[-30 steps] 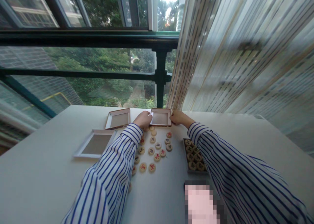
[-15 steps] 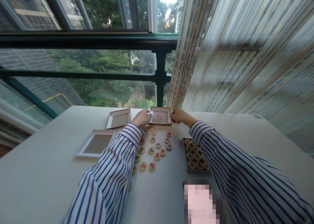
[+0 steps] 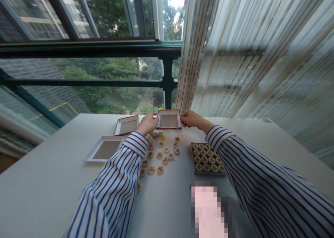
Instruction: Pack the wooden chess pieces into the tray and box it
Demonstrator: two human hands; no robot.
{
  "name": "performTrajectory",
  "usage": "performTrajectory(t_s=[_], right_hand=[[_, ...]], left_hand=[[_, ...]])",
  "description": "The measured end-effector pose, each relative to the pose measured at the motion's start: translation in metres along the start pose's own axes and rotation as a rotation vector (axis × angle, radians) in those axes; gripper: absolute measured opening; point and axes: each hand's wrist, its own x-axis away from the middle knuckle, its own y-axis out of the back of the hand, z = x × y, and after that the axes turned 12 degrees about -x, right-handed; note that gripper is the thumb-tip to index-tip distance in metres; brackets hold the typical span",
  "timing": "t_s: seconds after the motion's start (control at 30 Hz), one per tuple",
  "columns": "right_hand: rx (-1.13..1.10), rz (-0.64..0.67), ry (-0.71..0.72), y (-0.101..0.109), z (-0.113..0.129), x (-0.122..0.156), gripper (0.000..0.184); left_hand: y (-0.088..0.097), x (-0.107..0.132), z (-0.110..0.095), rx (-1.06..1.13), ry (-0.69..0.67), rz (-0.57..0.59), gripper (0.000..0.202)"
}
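My left hand [image 3: 148,122] grips the left side of a small brown box tray [image 3: 168,120] at the far edge of the white table [image 3: 39,182]. My right hand [image 3: 190,118] grips the tray's right side. The tray looks lifted slightly and holds nothing that I can see. Just in front of it lie several round wooden chess pieces [image 3: 160,154] with red and dark characters, loose on the table. A second tray [image 3: 207,158] full of pieces sits under my right forearm.
Two more shallow box halves lie to the left, one brown-rimmed [image 3: 127,125] and one white-rimmed [image 3: 106,149]. A striped curtain [image 3: 247,57] hangs behind the right side. A dark window railing [image 3: 167,81] runs behind the table. A blurred patch [image 3: 208,210] covers the near edge.
Both hands have raised the brown tray a little off the table. My view has shifted slightly, so the table's items sit further left and higher in frame.
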Motion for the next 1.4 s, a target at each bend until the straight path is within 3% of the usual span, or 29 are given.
performTrajectory(t_s=[0.4,0.87,1.2,1.4], right_hand=[[-0.097,-0.041,0.039,0.021,0.005,0.046,0.017],[-0.249,-0.086,0.047,0.043,-0.019,0.087,0.018],[-0.333,-0.120,0.065,0.048,-0.033,0.110,0.022],[-0.360,-0.145,0.075,0.050,-0.043,0.119,0.023]], left_hand=[[0.010,0.034,-0.029,0.059,-0.020,-0.106,0.041],[0.006,0.065,-0.066,0.185,-0.053,-0.165,0.035],[-0.007,0.078,-0.072,0.385,-0.051,-0.189,0.032],[-0.015,0.084,-0.078,0.537,-0.074,-0.120,0.031]])
